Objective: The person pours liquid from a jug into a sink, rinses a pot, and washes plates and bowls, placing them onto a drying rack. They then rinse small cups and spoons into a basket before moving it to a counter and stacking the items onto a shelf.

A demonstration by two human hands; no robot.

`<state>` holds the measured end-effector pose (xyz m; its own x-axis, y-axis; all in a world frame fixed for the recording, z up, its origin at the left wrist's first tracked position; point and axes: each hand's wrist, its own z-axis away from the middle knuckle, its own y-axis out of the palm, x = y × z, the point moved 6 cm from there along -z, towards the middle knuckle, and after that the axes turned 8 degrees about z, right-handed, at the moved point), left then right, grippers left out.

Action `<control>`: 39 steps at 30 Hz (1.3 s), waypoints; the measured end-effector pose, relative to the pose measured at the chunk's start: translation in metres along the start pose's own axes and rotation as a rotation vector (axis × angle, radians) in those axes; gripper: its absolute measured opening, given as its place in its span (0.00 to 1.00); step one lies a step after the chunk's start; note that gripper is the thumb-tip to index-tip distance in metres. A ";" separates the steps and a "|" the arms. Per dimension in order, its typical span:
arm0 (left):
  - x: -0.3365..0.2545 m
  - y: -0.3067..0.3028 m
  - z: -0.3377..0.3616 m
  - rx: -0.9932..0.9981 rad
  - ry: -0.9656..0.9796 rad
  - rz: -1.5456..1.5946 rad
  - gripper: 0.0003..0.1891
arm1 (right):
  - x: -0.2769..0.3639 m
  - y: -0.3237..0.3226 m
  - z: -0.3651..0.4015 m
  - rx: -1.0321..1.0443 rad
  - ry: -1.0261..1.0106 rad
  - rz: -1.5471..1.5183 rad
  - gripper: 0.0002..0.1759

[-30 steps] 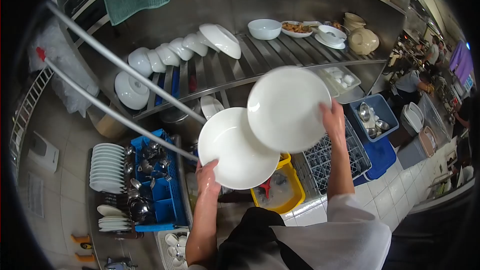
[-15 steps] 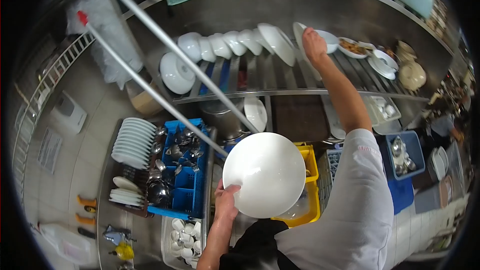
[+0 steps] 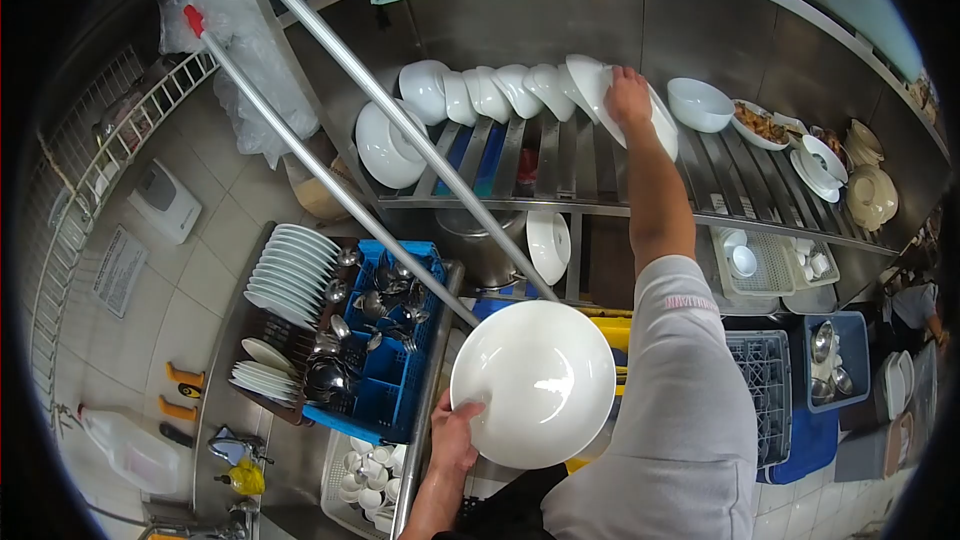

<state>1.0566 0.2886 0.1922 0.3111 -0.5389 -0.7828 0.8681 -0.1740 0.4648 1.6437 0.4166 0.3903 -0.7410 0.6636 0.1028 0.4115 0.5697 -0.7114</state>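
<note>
A large white round plate (image 3: 533, 385) is held low in front of me by my left hand (image 3: 453, 435), thumb over its left rim. My right hand (image 3: 628, 98) reaches up to the slatted metal shelf and grips the upper edge of a white dish (image 3: 662, 130), which leans at the right end of a row of tilted white bowls (image 3: 510, 90). A separate white bowl (image 3: 700, 105) sits just right of that hand.
Two metal poles (image 3: 385, 105) cross at the left. A blue cutlery basket (image 3: 385, 380) and stacked white plates (image 3: 290, 275) stand lower left. Right on the shelf are a dish of food (image 3: 760, 125) and beige bowls (image 3: 872, 198). A grey rack (image 3: 760, 390) lies lower right.
My right hand and its dish have moved left against the row of bowls. The view has shifted, and my left hand still holds the large plate.
</note>
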 end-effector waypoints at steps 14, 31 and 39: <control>0.061 0.066 -0.047 0.157 -0.191 0.011 0.27 | -0.015 -0.163 0.516 0.769 1.247 -1.973 0.38; -0.028 0.470 -0.235 0.442 0.917 -1.025 0.59 | -0.206 -0.231 0.251 -0.438 0.576 -0.567 0.29; 0.021 0.393 -0.155 0.698 0.676 -0.776 0.49 | -0.181 -0.172 0.168 -0.302 0.343 -0.125 0.32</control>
<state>1.4640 0.3366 0.2940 0.1247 0.3983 -0.9087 0.5849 -0.7693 -0.2570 1.6181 0.1171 0.3776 -0.5972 0.6742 0.4344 0.5040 0.7368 -0.4506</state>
